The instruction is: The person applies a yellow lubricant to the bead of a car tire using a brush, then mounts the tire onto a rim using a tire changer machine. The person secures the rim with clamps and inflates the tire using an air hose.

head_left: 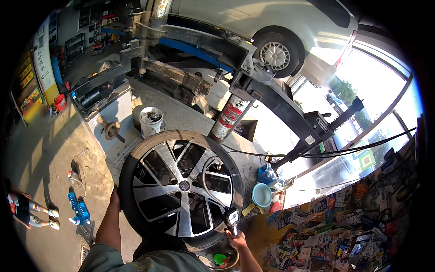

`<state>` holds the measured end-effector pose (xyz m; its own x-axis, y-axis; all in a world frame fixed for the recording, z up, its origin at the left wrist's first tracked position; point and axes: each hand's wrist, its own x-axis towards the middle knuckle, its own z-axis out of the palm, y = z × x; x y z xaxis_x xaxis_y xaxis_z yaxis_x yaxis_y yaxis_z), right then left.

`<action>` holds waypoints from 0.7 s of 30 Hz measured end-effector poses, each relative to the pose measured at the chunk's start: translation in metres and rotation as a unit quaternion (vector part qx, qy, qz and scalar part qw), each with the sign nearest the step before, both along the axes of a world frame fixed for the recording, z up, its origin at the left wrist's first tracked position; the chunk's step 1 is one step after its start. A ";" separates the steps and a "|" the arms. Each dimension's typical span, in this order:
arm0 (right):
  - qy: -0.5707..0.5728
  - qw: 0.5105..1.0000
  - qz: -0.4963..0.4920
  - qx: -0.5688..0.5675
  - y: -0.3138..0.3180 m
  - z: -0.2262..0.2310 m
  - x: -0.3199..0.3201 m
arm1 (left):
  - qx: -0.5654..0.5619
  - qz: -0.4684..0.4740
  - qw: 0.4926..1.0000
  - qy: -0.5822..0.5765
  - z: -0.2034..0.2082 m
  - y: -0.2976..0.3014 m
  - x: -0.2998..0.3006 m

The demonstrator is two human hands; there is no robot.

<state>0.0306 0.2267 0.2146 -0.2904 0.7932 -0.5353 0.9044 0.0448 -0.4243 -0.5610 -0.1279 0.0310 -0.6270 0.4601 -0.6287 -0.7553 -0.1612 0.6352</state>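
A large wheel [184,186] with a black tyre [129,211] and a silver-and-black alloy rim sits in front of me, face up. My left hand [116,200] lies along the tyre's left side, fingers stretched out and partly hidden by it. Near the tyre's lower right edge, my right hand [236,239] is closed round the handle of a tyre inflator gauge [231,218] with a small display. From the gauge a thin hose [205,181] loops over the rim toward the spokes at the upper right. Its far end looks connected there, though the valve is too small to make out.
Behind the wheel are a white bucket [151,119], a tyre machine [108,122] and a red-and-white post [230,117]. A black machine arm [290,106] reaches right. A blue basin [262,195] stands right. Another person [31,209] is far left; a car [267,27] is raised behind.
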 end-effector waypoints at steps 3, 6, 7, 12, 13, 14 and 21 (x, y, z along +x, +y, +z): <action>0.056 0.998 -0.014 0.023 0.005 -0.012 0.005 | 0.096 -0.054 0.994 0.027 -0.021 0.012 -0.003; 0.087 0.993 -0.082 0.002 -0.001 -0.024 0.022 | 0.168 -0.046 0.984 -0.025 -0.024 0.034 -0.009; 0.097 0.990 -0.100 -0.016 0.001 -0.031 0.016 | 0.161 -0.039 0.986 -0.031 -0.033 0.028 -0.012; 0.210 0.939 -0.260 -0.084 -0.032 -0.039 -0.007 | 0.090 -0.018 0.994 -0.060 -0.044 -0.002 0.000; 0.208 0.930 -0.293 -0.077 -0.041 -0.032 -0.018 | 0.081 -0.012 0.995 -0.059 -0.039 -0.002 0.001; 0.203 0.929 -0.301 -0.078 -0.045 -0.028 -0.017 | 0.078 -0.010 0.995 -0.064 -0.037 0.002 0.004; 0.175 0.936 -0.299 -0.067 -0.035 -0.021 -0.033 | 0.075 0.011 0.994 -0.075 -0.039 0.023 -0.006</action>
